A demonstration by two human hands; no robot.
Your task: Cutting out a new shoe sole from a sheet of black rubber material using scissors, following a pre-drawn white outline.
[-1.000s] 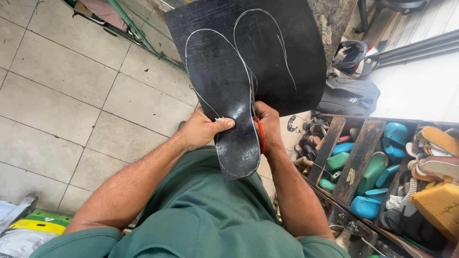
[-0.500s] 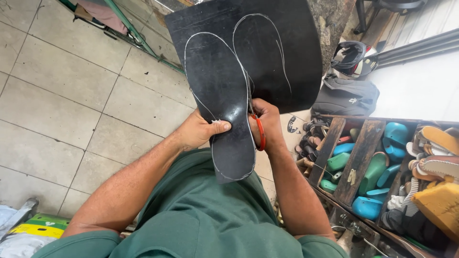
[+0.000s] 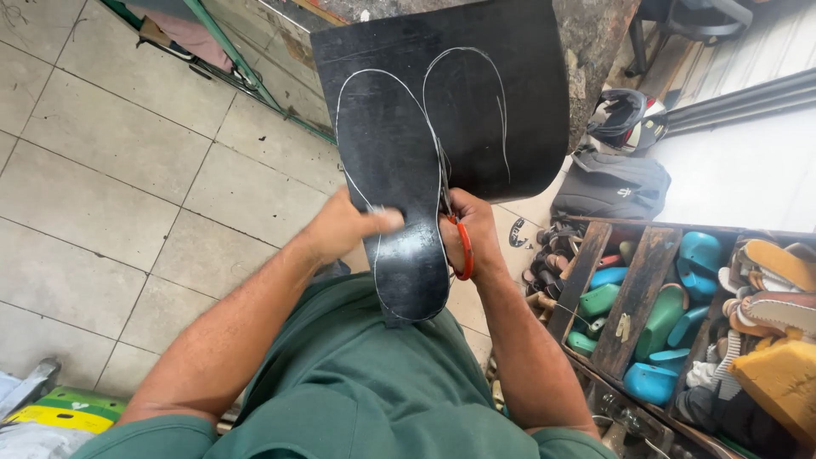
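Note:
A black rubber sheet (image 3: 510,102) with two white sole outlines drawn on it is held up in front of me. My left hand (image 3: 344,225) grips the partly cut sole-shaped strip (image 3: 404,246) at its left edge, thumb on top. My right hand (image 3: 476,234) holds red-handled scissors (image 3: 463,251), whose blades run up the cut between the two outlines. The lower end of the strip hangs over my green shirt.
A wooden compartment box (image 3: 637,289) at the right holds teal and green shoe lasts (image 3: 680,255) and sandal soles. A yellow foam block (image 3: 782,378) lies at the far right. A grey bag (image 3: 612,183) sits beyond it. Beige floor tiles (image 3: 127,170) spread left.
The sheet has shifted slightly and the cut strip hangs a little lower. The scissors stay in the cut along the left outline's right side.

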